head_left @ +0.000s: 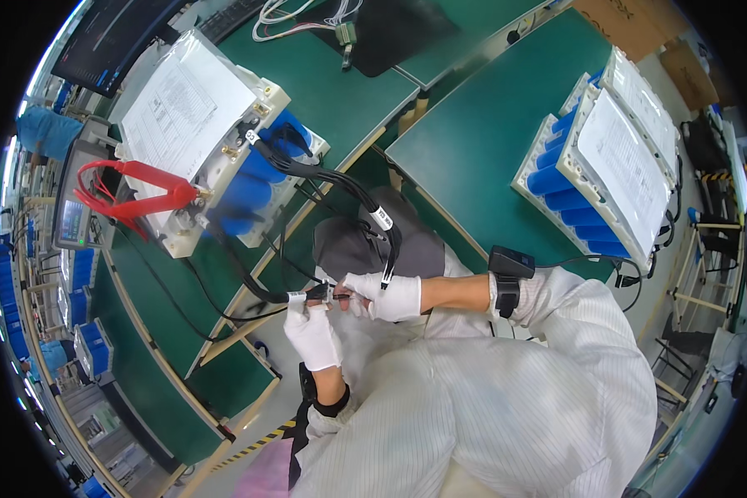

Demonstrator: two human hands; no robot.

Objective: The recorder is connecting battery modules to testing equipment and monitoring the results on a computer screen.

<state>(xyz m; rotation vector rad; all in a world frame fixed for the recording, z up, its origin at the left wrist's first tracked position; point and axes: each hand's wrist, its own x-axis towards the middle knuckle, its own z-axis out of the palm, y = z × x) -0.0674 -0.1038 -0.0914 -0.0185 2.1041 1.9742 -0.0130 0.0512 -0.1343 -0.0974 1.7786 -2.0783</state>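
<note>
Both my hands wear white gloves with bare fingertips and meet in front of my lap. My left hand (314, 339) pinches a black cable connector (317, 292) beside a white label on its cable (245, 278). My right hand (394, 299) has its fingers closed on a small black cable end at the same spot; whether the two ends are joined is too small to tell. A black cable bundle (344, 180) with white tags runs from the left battery pack (245, 192), made of blue cylindrical cells, down to my right hand.
A red clamp (174, 191) grips the left pack's corner, and printed paper (183, 104) lies on top. A second blue-celled pack (564, 187) stands on the right green table (465, 141). A small screen (76, 212) stands at left. Loose wires (295, 31) lie at the back.
</note>
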